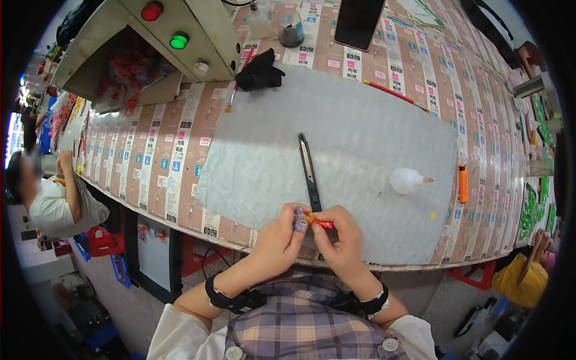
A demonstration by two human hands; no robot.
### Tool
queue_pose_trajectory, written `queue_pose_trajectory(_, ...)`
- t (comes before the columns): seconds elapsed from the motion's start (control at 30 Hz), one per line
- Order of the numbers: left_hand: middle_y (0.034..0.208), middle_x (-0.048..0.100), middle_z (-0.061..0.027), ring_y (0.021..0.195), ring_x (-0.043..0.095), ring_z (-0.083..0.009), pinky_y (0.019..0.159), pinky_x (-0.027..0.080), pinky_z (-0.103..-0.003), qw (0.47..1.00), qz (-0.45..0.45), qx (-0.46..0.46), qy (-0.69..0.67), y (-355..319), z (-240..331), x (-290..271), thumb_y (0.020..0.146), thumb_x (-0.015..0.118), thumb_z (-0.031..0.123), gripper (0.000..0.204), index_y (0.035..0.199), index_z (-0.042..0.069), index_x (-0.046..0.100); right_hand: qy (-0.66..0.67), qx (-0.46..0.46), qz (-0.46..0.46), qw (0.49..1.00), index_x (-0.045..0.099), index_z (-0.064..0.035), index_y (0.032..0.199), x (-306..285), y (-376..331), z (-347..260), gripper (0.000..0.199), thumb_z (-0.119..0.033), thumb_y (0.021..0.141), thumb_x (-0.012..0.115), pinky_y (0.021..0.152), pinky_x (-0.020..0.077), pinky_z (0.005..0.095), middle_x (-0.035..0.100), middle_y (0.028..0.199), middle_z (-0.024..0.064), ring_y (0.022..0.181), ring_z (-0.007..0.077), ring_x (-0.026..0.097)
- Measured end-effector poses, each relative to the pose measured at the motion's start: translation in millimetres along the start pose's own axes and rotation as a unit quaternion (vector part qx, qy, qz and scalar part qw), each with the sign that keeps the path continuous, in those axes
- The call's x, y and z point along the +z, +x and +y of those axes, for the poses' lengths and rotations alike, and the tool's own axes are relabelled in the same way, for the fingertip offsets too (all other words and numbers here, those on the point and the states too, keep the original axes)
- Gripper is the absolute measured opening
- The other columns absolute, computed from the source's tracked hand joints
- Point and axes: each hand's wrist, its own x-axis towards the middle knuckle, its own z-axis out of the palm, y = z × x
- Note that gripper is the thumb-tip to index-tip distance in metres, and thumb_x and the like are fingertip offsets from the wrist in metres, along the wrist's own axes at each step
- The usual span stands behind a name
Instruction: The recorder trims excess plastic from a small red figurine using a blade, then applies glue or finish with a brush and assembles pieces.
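At the front edge of the table, my left hand point(277, 239) pinches a small translucent purple figurine point(299, 221). My right hand point(341, 237) grips a small red piece point(324, 224) at its right side, and a yellow-orange part shows between the fingertips. Whether these parts are joined I cannot tell, as the fingers cover much of them. Just beyond my hands a black utility knife point(308, 171) lies on the grey sheet point(354, 135). To the right, a white squeeze bottle point(407, 180) with a thin tip rests on its side.
An orange lighter point(463, 183) lies right of the sheet, a red stick-like tool point(396, 96) along its far edge. Black cloth point(260, 71) and a paintbrush point(230, 101) lie far left, beside a metal box point(207, 39) holding red pieces. A phone point(359, 24) is behind; a person point(57, 198) sits left.
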Motion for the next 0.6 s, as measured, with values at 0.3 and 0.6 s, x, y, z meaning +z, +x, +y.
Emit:
queue_pose_trajectory(0.3,0.079,0.058,-0.0192,0.072,0.059,-0.0392,0.062,0.045,-0.042,1.000,-0.012,-0.018,0.005,0.3,1.7,-1.2,0.092,0.044,0.015,0.023,0.112,0.003,0.040,0.007,-0.006,0.001,1.000,0.059,-0.0026,0.086,-1.4,1.0,-0.6,0.012,-0.002,0.075,0.062,0.060,0.0417,0.0340,0.055,0.075,0.0105,0.069,0.0275,0.054)
queue_pose_trajectory(0.6,0.081,0.058,-0.0194,0.073,0.060,-0.0385,0.062,0.045,-0.040,1.000,-0.006,-0.010,0.002,0.1,1.0,-2.0,0.091,0.045,0.011,0.023,0.112,0.003,0.040,0.005,-0.016,0.004,1.000,0.059,-0.0024,0.087,-0.1,0.6,-0.4,0.012,-0.001,0.075,0.062,0.060,0.0421,0.0343,0.056,0.077,0.0103,0.069,0.0275,0.054)
